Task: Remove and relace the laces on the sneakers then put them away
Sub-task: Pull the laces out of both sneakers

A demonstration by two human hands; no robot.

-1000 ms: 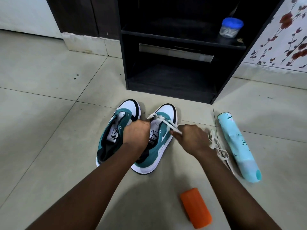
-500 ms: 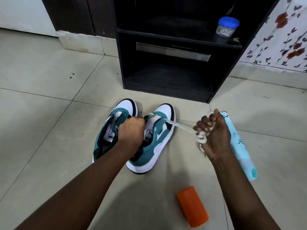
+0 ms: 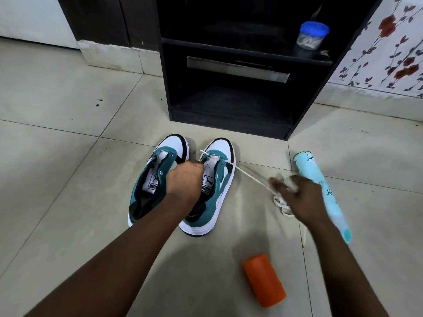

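Note:
Two teal and white sneakers stand side by side on the tiled floor, toes pointing away from me. The left sneaker (image 3: 158, 179) has no lace in its eyelets. My left hand (image 3: 185, 177) grips the tongue area of the right sneaker (image 3: 217, 179). A white lace (image 3: 249, 176) runs taut from that shoe's front eyelets to my right hand (image 3: 297, 195), which pinches it. More white lace (image 3: 282, 205) lies bunched on the floor under that hand. The right hand is blurred.
A black open shelf unit (image 3: 229, 88) stands just beyond the shoes, with a blue-lidded jar (image 3: 311, 35) on its upper shelf. A light blue cylinder (image 3: 320, 193) lies right of my right hand. An orange cylinder (image 3: 264, 280) lies on the floor near me.
My right hand has drawn the lace out to the right and lower, away from the right sneaker. The left hand has stayed on the shoe.

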